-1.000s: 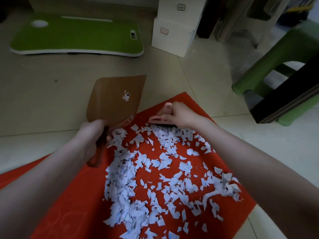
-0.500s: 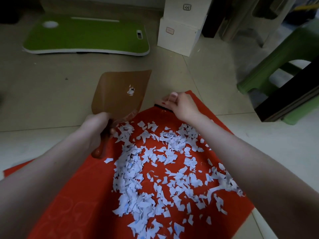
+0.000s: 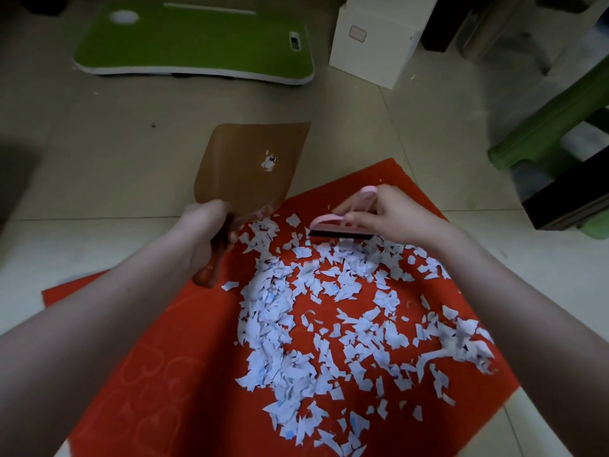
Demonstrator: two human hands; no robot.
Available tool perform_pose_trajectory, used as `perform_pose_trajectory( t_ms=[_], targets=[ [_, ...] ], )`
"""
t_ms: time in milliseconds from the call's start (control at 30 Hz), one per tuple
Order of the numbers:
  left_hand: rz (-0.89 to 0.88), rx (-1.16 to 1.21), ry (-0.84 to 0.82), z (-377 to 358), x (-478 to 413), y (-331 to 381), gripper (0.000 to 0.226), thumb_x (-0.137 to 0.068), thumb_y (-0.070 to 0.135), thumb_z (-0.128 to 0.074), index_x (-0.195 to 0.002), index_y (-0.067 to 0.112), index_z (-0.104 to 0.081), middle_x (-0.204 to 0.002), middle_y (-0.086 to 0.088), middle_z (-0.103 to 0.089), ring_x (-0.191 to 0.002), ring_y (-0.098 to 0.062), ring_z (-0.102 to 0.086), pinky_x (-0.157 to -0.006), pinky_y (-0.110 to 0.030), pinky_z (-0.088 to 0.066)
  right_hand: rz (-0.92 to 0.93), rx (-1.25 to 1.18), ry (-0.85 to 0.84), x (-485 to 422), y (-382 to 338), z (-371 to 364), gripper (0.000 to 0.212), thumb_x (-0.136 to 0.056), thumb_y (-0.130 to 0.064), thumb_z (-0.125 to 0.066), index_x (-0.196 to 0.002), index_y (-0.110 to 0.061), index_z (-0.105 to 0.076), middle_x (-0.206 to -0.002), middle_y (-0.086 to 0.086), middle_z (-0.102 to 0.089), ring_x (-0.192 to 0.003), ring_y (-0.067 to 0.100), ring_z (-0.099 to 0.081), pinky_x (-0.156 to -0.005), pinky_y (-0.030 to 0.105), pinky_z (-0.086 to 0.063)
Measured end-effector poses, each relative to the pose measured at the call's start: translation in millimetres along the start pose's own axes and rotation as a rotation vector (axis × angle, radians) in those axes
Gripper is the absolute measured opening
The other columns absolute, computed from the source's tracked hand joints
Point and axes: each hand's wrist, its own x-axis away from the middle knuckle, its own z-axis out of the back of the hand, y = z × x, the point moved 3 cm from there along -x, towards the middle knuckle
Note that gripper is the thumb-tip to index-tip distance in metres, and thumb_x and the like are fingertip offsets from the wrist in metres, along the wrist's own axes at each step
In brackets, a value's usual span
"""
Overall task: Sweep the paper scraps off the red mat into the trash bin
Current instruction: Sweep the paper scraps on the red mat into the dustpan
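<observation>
Closest to us, the left hand (image 3: 204,230) is clenched round the orange handle (image 3: 209,270) of a brown dustpan (image 3: 244,173), just at the left edge of the red mat (image 3: 158,364). A little farther off, the right hand (image 3: 392,216) grasps a pink brush (image 3: 329,221), fingers and thumb curled on its looped back. The black bristles (image 3: 339,234) sit on the mat at the far rim of the litter.

Under and between our forearms lie the paper scraps (image 3: 290,324), white with flecks of blue. They are spread over the mat from its near edge up to the brush, thickest in a band left of the middle and thinner toward the right. One loose scrap (image 3: 230,285) lies just beside the end of the handle.

The dustpan is tilted, its wide mouth pointing away from us over the floor (image 3: 115,153). In it we find only one small clump of paper (image 3: 269,161), near the middle of the pan.

Beyond the mat the floor is pale tile. Farther back on the left, a green board (image 3: 197,41) with a white rim lies flat, and white boxes (image 3: 369,51) stand to its right. At the far right we see a green stool (image 3: 547,127) with a dark slab (image 3: 573,196) in front of it. We cannot make out the grey blur at the left edge.
</observation>
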Motion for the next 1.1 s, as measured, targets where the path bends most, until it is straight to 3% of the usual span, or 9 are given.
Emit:
perform_pose_trajectory(
  t_ms=[100, 200, 333, 500, 667, 800, 933, 1033, 1100],
  targets=[
    [0.016, -0.001, -0.010, -4.1, -2.3, -2.3, 0.015, -0.093, 0.012, -0.045, -0.079, 0.009, -0.049, -0.062, -0.006, -0.050, -0.026, -0.009, -0.038, -0.034, -0.012, -0.033, -0.003, -0.083, 0.115, 1.8, -0.5, 20.6, 0.016, -0.091, -0.023, -0.059, -0.103, -0.029, -0.067, -0.090, -0.022, -0.064, -0.084, -0.009, -0.061, -0.079, 0.017, -0.048],
    [0.015, -0.002, -0.011, -7.0, -4.5, -1.2, 0.011, -0.092, 0.011, -0.046, -0.081, 0.008, -0.049, -0.063, -0.006, -0.049, -0.026, -0.009, -0.038, -0.035, -0.012, -0.033, -0.040, -0.096, 0.246, -20.1, 6.2, 18.9, 0.018, -0.093, -0.026, -0.057, -0.106, -0.026, -0.069, -0.098, -0.007, -0.070, -0.090, 0.009, -0.065, -0.084, 0.033, -0.054],
    [-0.006, -0.010, -0.019, -9.3, -3.9, -0.3, 0.007, -0.091, 0.010, -0.046, -0.095, 0.004, -0.049, -0.064, -0.008, -0.051, -0.026, -0.011, -0.039, -0.035, -0.014, -0.033, -0.132, -0.048, 0.352, -52.4, 12.3, -9.4, 0.022, -0.094, -0.025, -0.055, -0.109, -0.021, -0.070, -0.102, 0.008, -0.072, -0.088, 0.023, -0.068, -0.080, 0.042, -0.056],
    [-0.005, -0.025, -0.013, -8.7, -0.7, -2.6, 0.008, -0.090, 0.009, -0.047, -0.096, 0.004, -0.049, -0.064, -0.008, -0.051, -0.026, -0.011, -0.039, -0.034, -0.015, -0.034, -0.087, -0.003, 0.143, -50.9, 3.7, -35.6, 0.021, -0.093, -0.027, -0.056, -0.108, -0.019, -0.070, -0.099, 0.001, -0.070, -0.092, 0.018, -0.065, -0.083, 0.034, -0.052],
    [0.000, -0.003, -0.018, -5.5, 1.5, -0.1, 0.008, -0.092, 0.009, -0.046, -0.085, 0.007, -0.050, -0.063, -0.008, -0.051, -0.026, -0.011, -0.039, -0.035, -0.014, -0.033, 0.027, 0.049, -0.131, -5.9, -16.5, -10.6, 0.017, -0.092, -0.020, -0.059, -0.105, -0.027, -0.069, -0.092, -0.018, -0.066, -0.089, -0.002, -0.061, -0.078, 0.019, -0.045],
    [0.007, -0.021, -0.010, -6.4, 4.1, -2.1, 0.007, -0.093, 0.009, -0.046, -0.088, 0.005, -0.050, -0.061, -0.008, -0.054, -0.027, -0.010, -0.039, -0.034, -0.015, -0.035, 0.022, -0.006, 0.067, -1.9, -14.6, 19.3, 0.016, -0.091, -0.023, -0.060, -0.102, -0.030, -0.068, -0.099, -0.016, -0.066, -0.094, 0.003, -0.062, -0.087, 0.026, -0.047],
    [0.008, -0.036, -0.014, -10.0, 7.7, 0.7, 0.007, -0.093, 0.009, -0.047, -0.089, 0.004, -0.050, -0.061, -0.008, -0.053, -0.028, -0.011, -0.039, -0.036, -0.016, -0.035, -0.094, 0.027, 0.270, -31.0, 2.5, 4.2, 0.020, -0.093, -0.024, -0.056, -0.106, -0.019, -0.071, -0.104, 0.002, -0.070, -0.095, 0.019, -0.064, -0.087, 0.037, -0.052],
    [0.002, -0.048, -0.022, -10.6, 9.5, 2.9, 0.007, -0.092, 0.010, -0.046, -0.094, 0.004, -0.049, -0.062, -0.008, -0.050, -0.028, -0.011, -0.040, -0.036, -0.015, -0.035, -0.158, 0.048, 0.316, -49.3, 17.5, -14.6, 0.023, -0.093, -0.018, -0.054, -0.109, -0.014, -0.070, -0.110, 0.007, -0.070, -0.103, 0.025, -0.064, -0.090, 0.038, -0.051],
    [-0.003, -0.050, -0.025, -10.6, 11.8, 2.3, 0.007, -0.093, 0.011, -0.046, -0.092, 0.004, -0.048, -0.063, -0.009, -0.050, -0.028, -0.012, -0.040, -0.036, -0.015, -0.035, -0.192, 0.073, 0.284, -53.5, 23.9, -21.6, 0.022, -0.093, -0.020, -0.054, -0.105, -0.010, -0.070, -0.102, 0.010, -0.071, -0.096, 0.026, -0.066, -0.083, 0.038, -0.053]
  ],
)
